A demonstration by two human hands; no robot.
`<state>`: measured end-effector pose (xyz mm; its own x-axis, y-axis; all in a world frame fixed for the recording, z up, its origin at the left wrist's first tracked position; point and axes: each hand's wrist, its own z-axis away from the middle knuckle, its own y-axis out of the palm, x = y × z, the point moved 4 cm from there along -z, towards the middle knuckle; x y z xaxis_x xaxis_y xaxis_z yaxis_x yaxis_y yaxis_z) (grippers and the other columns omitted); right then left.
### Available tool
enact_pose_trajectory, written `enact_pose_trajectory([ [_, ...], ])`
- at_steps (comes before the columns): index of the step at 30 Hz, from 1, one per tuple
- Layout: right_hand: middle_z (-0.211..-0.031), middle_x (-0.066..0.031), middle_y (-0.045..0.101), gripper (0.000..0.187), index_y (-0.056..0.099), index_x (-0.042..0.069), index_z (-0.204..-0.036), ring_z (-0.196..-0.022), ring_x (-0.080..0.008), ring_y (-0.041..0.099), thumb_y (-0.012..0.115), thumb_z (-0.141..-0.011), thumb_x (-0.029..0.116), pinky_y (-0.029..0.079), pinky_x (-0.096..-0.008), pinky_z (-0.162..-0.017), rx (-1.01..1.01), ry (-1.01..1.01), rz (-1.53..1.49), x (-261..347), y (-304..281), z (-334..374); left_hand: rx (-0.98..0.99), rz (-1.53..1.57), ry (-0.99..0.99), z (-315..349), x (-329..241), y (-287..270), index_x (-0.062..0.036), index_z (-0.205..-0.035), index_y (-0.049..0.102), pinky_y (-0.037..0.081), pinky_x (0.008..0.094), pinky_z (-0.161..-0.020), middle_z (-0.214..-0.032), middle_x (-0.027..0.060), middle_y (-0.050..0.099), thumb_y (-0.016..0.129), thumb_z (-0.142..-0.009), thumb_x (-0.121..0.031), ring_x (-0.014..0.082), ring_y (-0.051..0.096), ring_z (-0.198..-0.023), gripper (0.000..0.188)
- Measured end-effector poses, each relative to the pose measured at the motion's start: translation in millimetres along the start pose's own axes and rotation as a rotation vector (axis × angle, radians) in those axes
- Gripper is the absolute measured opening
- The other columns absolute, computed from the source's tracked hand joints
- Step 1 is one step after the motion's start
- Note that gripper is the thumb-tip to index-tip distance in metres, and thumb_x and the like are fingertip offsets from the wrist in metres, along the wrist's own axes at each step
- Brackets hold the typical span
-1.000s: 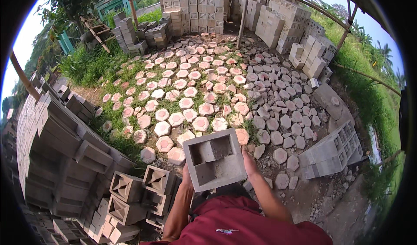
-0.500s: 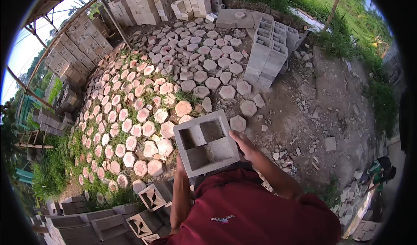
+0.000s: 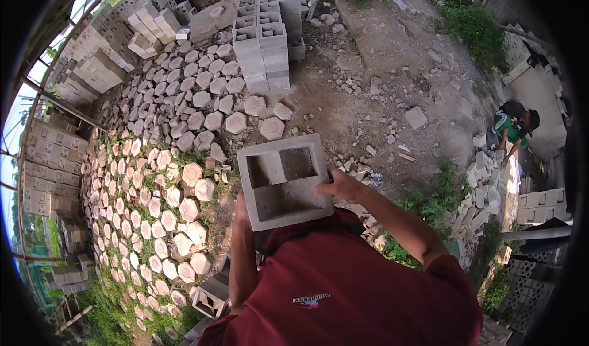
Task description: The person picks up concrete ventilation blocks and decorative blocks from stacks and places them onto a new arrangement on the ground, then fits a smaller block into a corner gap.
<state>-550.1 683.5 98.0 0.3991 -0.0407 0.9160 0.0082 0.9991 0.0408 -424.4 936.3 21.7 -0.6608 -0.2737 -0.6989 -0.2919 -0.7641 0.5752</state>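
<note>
A square grey concrete vent block point(image 3: 288, 202) with recessed openings is held up in front of my chest, its open face turned upward. My left hand point(image 3: 242, 209) supports it along the left side; most of those fingers are hidden behind the block. Against the right side, my right hand point(image 3: 339, 184) grips it, with a finger or thumb lapping onto the near right part of its face. Ahead, a stack of similar grey blocks point(image 3: 265, 63) stands on the dirt.
Hexagonal pavers point(image 3: 235, 123) run across the ground at left, with grass between many. More pale blocks point(image 3: 153, 23) are piled far left. Broken rubble point(image 3: 483, 189) lies at right, near a bent-over person point(image 3: 514, 125) in green and black. A vent block point(image 3: 208, 302) sits below my left forearm.
My view has swung to the right, so the block stack and pavers now appear farther left and the other person shows more fully. The block stays between both my hands.
</note>
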Motion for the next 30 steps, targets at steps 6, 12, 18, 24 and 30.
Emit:
enact_pose_trajectory([
  [6,-0.116,-0.0139,0.055,0.066,0.043,-0.002,-0.127,-0.106,-0.0208,0.052,0.071,-0.075,0.027,0.042,-0.033,-0.092,-0.133,0.034,-0.055,47,-53,25,0.168,0.156,-0.138,-63,0,65,0.002,-0.106,0.058,0.055,0.0346,-0.068,-0.094,0.012,0.064,0.042,-0.092,-0.026,0.0223,0.064,-0.077,0.036],
  [12,-0.119,-0.0151,0.053,0.074,0.041,-0.004,-0.128,-0.109,-0.0218,0.051,0.075,-0.071,0.028,0.039,-0.0343,-0.096,-0.17,-0.077,0.022,36,-114,-4,0.326,0.255,-0.233,-148,9,91,0.0043,-0.109,0.056,0.056,0.0389,-0.072,-0.097,0.0158,0.063,0.039,-0.092,-0.028,0.027,0.064,-0.084,0.041],
  [18,-0.115,-0.0156,0.056,0.068,0.045,-0.003,-0.124,-0.107,-0.0223,0.053,0.074,-0.071,0.029,0.04,-0.033,-0.095,-0.298,-0.08,0.112,58,-165,-58,0.375,-0.053,-0.087,-243,-21,127,0.0029,-0.111,0.055,0.054,0.0393,-0.075,-0.099,0.015,0.062,0.04,-0.093,-0.033,0.0249,0.063,-0.085,0.043],
  [24,-0.108,-0.0149,0.059,0.059,0.049,-0.004,-0.118,-0.101,-0.0202,0.055,0.073,-0.073,0.024,0.044,-0.0321,-0.088,-0.405,-0.079,-0.076,31,-241,-142,0.275,-0.157,-0.135,-351,-61,196,-0.0025,-0.122,0.051,0.052,0.0328,-0.078,-0.106,0.0118,0.061,0.041,-0.094,-0.041,0.0216,0.061,-0.092,0.049],
  [30,-0.109,-0.0145,0.056,0.054,0.044,-0.005,-0.118,-0.1,-0.0239,0.057,0.068,-0.076,0.017,0.047,-0.0375,-0.087,-0.508,-0.069,-0.678,50,-296,-198,0.504,-0.132,-0.424,-444,-120,238,0.0067,-0.132,0.035,0.038,0.0395,-0.099,-0.124,0.0217,0.051,0.033,-0.088,-0.061,0.0303,0.052,-0.112,0.081],
])
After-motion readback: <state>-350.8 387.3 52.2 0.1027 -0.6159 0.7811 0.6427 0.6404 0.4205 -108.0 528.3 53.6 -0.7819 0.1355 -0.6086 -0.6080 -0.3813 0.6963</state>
